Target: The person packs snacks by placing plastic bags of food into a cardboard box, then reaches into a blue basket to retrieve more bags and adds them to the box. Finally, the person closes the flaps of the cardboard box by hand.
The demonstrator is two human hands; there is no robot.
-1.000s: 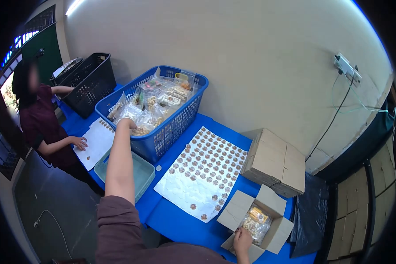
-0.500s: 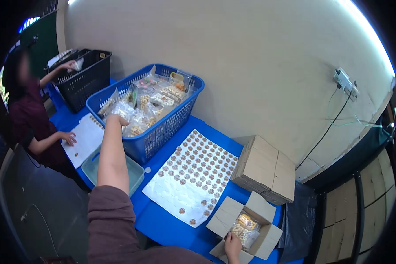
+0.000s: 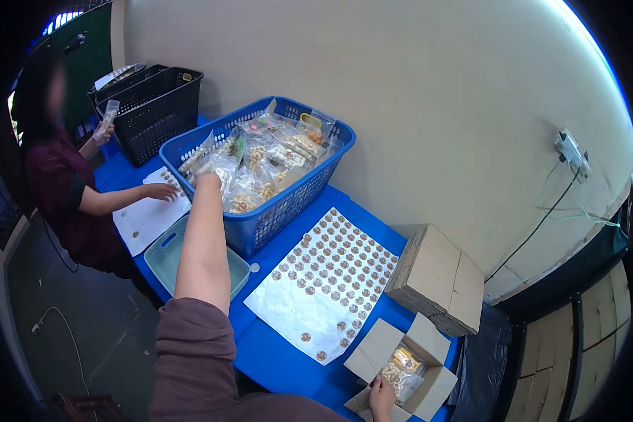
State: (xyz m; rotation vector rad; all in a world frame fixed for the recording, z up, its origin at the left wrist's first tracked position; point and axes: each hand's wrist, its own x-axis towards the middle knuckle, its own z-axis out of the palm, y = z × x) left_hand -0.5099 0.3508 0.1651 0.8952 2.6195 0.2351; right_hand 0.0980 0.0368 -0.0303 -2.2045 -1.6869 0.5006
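My left hand (image 3: 207, 181) is down among clear packets of snacks (image 3: 257, 158) in the large blue basket (image 3: 288, 211). Its fingers are hidden between the packets, so I cannot tell what they hold. At the lower right, my right hand (image 3: 382, 395) has its fingers closed at the near edge of an open cardboard box (image 3: 373, 349). Inside that box lie a pale snack packet (image 3: 401, 383) and a packet with an orange-yellow label (image 3: 406, 359), right beside my fingertips.
A sheet of round stickers (image 3: 281, 299) lies on the blue tabletop (image 3: 260, 352), left of stacked flat cartons (image 3: 443, 274). A pale green tray (image 3: 163, 264) sits under my left forearm. A co-worker (image 3: 63, 190) holds a clear packet (image 3: 108, 116) near black baskets (image 3: 155, 116).
The view has shifted, so the scene sits farther right. My left hand reaches deeper among the packets. The co-worker has drawn a packet back from the black basket and lifted it upright.
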